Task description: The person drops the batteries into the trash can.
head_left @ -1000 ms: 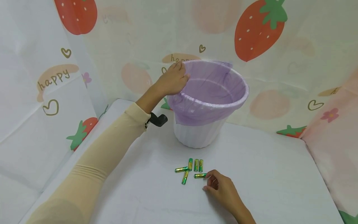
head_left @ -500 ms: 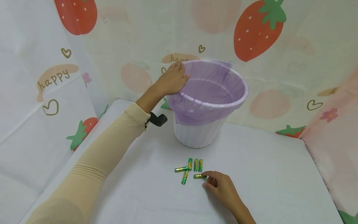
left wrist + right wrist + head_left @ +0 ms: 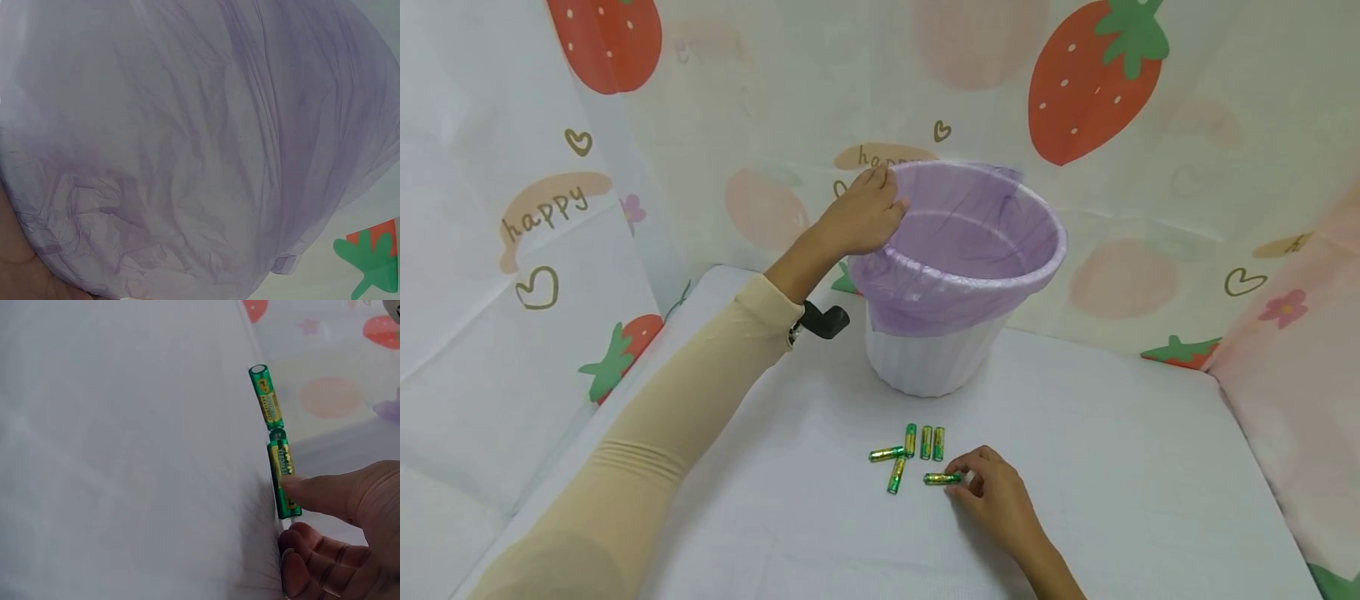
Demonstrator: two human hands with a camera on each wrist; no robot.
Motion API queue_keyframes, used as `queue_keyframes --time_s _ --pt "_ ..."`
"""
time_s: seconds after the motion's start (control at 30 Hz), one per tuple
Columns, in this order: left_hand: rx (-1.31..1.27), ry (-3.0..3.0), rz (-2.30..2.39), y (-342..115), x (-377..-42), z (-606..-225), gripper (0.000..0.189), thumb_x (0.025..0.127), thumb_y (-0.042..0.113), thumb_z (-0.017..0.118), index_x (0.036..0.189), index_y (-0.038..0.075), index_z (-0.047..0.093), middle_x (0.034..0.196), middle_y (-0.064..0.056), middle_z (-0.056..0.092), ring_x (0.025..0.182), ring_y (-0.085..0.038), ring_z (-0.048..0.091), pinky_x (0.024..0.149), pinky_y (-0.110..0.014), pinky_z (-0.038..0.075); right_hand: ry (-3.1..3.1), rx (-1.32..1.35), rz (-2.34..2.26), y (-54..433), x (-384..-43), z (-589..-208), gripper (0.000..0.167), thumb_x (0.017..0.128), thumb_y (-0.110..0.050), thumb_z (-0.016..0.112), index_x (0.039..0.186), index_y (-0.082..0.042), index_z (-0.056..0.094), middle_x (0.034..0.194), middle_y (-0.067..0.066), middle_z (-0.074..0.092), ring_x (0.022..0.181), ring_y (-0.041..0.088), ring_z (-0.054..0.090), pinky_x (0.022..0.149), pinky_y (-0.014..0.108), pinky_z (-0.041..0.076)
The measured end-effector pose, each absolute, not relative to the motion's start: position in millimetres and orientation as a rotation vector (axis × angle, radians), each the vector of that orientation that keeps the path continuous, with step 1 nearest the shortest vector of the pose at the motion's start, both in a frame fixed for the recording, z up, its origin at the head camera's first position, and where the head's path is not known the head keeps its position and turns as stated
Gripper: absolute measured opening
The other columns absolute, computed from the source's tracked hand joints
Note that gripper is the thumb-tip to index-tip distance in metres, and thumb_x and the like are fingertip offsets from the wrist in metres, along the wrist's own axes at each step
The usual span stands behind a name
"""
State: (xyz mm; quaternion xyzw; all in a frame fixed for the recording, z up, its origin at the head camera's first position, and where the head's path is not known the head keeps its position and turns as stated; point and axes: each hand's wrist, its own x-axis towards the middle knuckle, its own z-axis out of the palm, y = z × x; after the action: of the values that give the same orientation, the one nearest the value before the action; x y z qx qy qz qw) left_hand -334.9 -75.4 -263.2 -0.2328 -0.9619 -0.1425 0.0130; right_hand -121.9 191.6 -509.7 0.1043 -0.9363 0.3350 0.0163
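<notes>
A white trash can with a purple liner bag folded over its rim stands at the back middle. My left hand grips the rim on its left side; in the left wrist view the hand shows only at the lower left beside the crinkled liner. On the table in front, my right hand pinches the right end of a green and gold battery. In the right wrist view the thumb lies against that battery, with another battery beyond it.
Several more batteries lie left of the right hand: an upright pair, a slanted one and a sideways one. The white table is bounded by strawberry-printed cloth walls.
The right fingers have closed from hovering at the battery's end to pinching it, and that battery has moved slightly toward me and right. The left hand and the trash can stay put.
</notes>
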Motion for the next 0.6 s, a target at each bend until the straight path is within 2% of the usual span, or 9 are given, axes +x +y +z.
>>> queue_keyframes --time_s 0.2,0.6 --pt "-0.728 -3.001 -0.442 -74.8 -334.1 -262.6 0.064 0.112 0.031 0.021 0.156 -0.014 0.008 0.166 -0.028 0.002 0.156 -0.035 -0.002 0.126 -0.035 -0.004 -2.901 0.337 1.029 193.4 -121.2 -512.4 0.022 0.076 -0.008 0.089 0.087 -0.02 0.075 0.087 -0.01 0.061 0.065 0.004 0.05 0.055 0.021 0.045" --pt "-0.72 -2.999 -0.453 -75.4 -333.5 -262.5 0.064 0.111 0.031 0.019 0.156 -0.014 0.009 0.166 -0.028 0.002 0.156 -0.035 -0.002 0.126 -0.034 -0.005 -2.944 0.336 1.004 194.0 -120.8 -513.0 0.023 0.075 -0.009 0.09 0.086 -0.021 0.074 0.082 -0.012 0.059 0.065 0.003 0.048 0.055 0.022 0.042"
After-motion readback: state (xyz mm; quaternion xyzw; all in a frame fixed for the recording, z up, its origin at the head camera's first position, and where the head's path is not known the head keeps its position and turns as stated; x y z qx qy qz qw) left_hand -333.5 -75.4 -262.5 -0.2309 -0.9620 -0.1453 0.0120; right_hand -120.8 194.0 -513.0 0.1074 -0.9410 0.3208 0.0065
